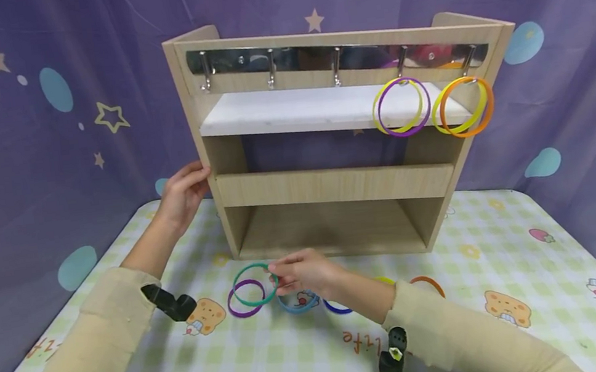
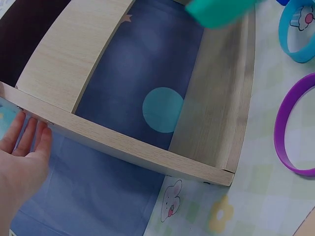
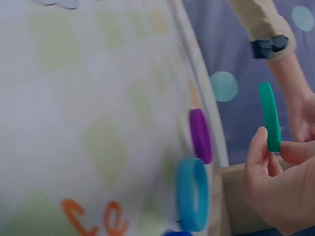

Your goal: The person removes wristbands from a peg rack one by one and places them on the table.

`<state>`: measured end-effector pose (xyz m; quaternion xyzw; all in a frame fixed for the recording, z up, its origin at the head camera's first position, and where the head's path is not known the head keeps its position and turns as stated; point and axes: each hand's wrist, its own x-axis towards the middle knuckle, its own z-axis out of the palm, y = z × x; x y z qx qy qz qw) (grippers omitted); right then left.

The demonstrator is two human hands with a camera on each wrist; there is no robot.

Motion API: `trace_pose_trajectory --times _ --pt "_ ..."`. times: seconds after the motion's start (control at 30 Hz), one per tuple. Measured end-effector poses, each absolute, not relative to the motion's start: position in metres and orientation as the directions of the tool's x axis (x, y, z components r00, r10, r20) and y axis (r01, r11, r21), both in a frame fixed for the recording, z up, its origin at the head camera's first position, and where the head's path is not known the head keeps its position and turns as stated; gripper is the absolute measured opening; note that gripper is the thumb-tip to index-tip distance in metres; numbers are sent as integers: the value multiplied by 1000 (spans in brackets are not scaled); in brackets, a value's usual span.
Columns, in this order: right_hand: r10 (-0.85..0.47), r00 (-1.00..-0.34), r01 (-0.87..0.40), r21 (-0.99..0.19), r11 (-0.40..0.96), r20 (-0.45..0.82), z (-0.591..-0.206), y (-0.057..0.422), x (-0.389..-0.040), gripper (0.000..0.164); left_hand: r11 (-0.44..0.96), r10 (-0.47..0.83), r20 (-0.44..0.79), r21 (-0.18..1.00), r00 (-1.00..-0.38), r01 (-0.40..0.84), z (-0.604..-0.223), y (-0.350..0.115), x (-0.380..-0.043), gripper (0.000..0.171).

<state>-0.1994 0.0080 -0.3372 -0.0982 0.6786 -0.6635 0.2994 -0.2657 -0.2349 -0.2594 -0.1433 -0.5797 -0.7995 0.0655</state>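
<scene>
Before wooden rack, right grip, green ring pinched

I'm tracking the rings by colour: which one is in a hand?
The green ring, pinched by the right hand; the other rings lie on the cloth or hang from hooks.

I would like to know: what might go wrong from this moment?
The green ring might slip, as the right hand pinches it at one edge only. If dropped, it could land on the purple ring lying on the tablecloth. If the left hand, touching the side of the wooden rack, pushes too hard, the hanging orange ring might swing.
</scene>
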Motion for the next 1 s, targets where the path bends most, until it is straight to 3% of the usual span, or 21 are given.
trace_pose_trajectory --times 0.53,1.0 --pt "-520 -821 60 -941 332 -236 -373 -26 -165 9 -335 77 307 904 -949 265 -259 -236 -266 23" --pt "-487 -852 -43 -900 434 -194 -378 -31 -160 7 -330 88 312 905 -946 268 -260 -237 -267 21"
